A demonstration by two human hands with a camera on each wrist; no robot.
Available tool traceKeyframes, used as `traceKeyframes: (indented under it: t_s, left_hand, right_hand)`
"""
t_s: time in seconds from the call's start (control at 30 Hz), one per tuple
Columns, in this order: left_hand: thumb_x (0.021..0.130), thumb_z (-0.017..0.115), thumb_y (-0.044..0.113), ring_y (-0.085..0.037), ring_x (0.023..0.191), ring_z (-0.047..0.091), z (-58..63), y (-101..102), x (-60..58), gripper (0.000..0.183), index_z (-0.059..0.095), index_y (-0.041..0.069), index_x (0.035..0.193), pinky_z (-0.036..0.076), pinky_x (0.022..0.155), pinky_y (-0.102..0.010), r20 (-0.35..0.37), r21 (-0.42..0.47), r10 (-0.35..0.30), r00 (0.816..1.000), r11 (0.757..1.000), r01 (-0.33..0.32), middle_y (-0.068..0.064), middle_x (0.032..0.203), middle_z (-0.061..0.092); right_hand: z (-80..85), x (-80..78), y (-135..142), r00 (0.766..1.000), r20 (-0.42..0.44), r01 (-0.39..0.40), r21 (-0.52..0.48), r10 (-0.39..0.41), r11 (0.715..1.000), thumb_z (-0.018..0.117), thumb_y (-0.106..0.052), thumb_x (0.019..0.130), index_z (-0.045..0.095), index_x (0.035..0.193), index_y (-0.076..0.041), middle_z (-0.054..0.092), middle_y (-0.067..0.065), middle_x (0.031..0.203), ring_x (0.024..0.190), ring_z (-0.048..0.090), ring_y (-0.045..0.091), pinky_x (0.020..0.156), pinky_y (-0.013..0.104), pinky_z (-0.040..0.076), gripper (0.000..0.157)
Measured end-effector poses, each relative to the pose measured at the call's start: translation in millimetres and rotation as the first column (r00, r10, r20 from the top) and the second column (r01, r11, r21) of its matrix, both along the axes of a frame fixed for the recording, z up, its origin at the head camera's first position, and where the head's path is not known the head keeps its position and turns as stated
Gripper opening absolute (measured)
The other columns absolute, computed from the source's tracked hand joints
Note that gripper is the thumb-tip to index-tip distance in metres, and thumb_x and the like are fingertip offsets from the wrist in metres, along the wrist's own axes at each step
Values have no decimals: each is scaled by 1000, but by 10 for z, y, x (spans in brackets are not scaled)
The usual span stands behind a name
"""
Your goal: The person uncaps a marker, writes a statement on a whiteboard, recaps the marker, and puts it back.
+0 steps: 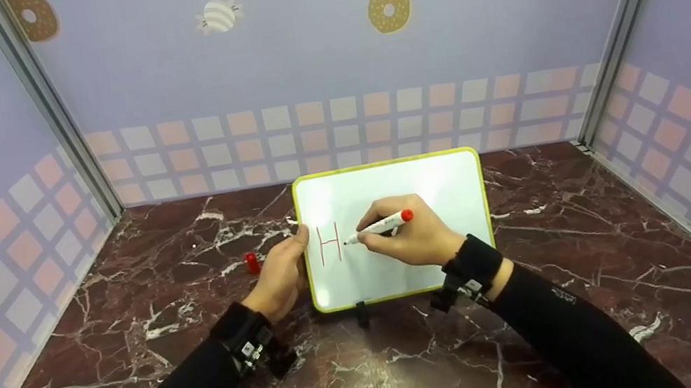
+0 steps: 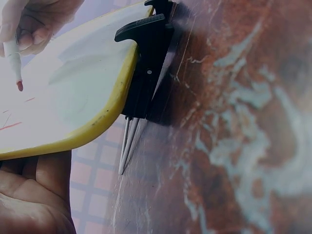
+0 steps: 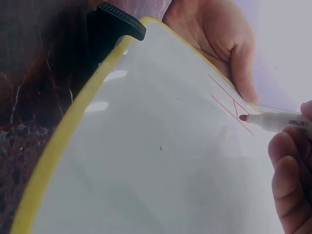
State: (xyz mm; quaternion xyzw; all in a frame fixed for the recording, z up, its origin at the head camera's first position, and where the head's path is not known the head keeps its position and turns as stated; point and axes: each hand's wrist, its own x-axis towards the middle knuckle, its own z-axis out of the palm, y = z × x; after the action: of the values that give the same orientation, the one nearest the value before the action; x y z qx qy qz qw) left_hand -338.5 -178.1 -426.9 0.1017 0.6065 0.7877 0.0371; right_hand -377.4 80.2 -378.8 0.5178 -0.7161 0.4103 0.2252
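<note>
A whiteboard [image 1: 431,278] with a yellow rim leans upright on a black stand [image 2: 151,63]. My left hand [image 1: 279,278] grips its left edge, thumb at the front rim and the other fingers behind the board, partly hidden. Between thumb and fingers, my right hand [image 1: 416,237] pinches a white marker [image 1: 385,225] with a red end. The marker's red tip [image 3: 243,117] is close to the board's surface, just right of a red letter H [image 1: 330,243] on the left part of the board. In the left wrist view, the board's lower corner sits above the left palm [image 2: 29,204].
A red marker cap [image 1: 252,263] stands on the dark red marble-patterned table [image 1: 133,359], left of the left hand. Patterned lilac walls [image 1: 306,51] close off the back and both sides. The stand's black hooks [image 1: 362,314] jut out below the board's front edge.
</note>
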Motion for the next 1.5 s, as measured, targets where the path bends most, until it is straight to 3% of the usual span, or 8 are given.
traceKeyframes:
  t_s: [0.4, 0.97, 1.13, 1.5]
  left_hand:
    - [123, 38, 39, -28, 102, 79, -7, -8, -6, 61, 57, -15, 145, 68, 90, -49, 3, 17, -13, 1000, 1000, 13, -17, 115, 78]
    - [123, 39, 41, -29, 102, 79, -2, -17, -3, 61, 59, -14, 142, 68, 90, -49, -8, 25, -14, 1000, 1000, 14, -17, 115, 78]
    - [123, 39, 40, -29, 102, 79, 4, -12, -1, 62, 59, -15, 143, 68, 90, -49, -4, 15, -1, 1000, 1000, 1, -18, 115, 78]
    - [123, 39, 38, -26, 102, 78, 5, 6, -11, 59, 60, -15, 141, 68, 90, -45, -9, 2, 20, 1000, 1000, -20, -16, 114, 78]
  right_hand:
    - [12, 2, -7, 1000, 3, 20, -9, -20, 1000, 82, 0, 93, 82, 94, -7, 78, 1, 84, 63, 59, 10, 56, 25, 46, 7]
    - [31, 10, -1, 998, -2, 56, 35, -56, 998, 83, -1, 93, 83, 96, -8, 80, 3, 88, 67, 66, 13, 60, 25, 51, 8]
    - [36, 9, 20, 997, -1, 75, 51, -75, 996, 83, -3, 94, 83, 96, -8, 81, 2, 92, 75, 73, 15, 66, 29, 56, 6]
    - [71, 21, 55, 994, 54, 86, 61, -90, 994, 81, -3, 95, 83, 94, -8, 81, 3, 89, 63, 58, 8, 58, 23, 46, 5]
